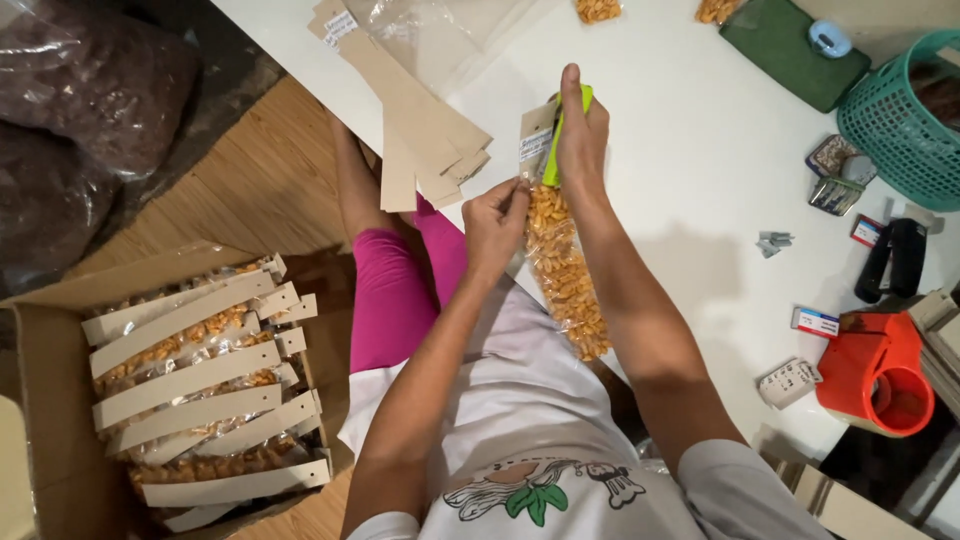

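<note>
A long clear snack bag filled with orange-brown pieces lies over the white table's near edge. My left hand pinches its upper left side. My right hand presses a green stapler onto the brown paper header at the bag's top.
A stack of brown paper header strips lies on the white table to the left. A cardboard box of finished bags stands on the floor at left. At right are an orange tape dispenser, a black stapler, a teal basket and loose staples.
</note>
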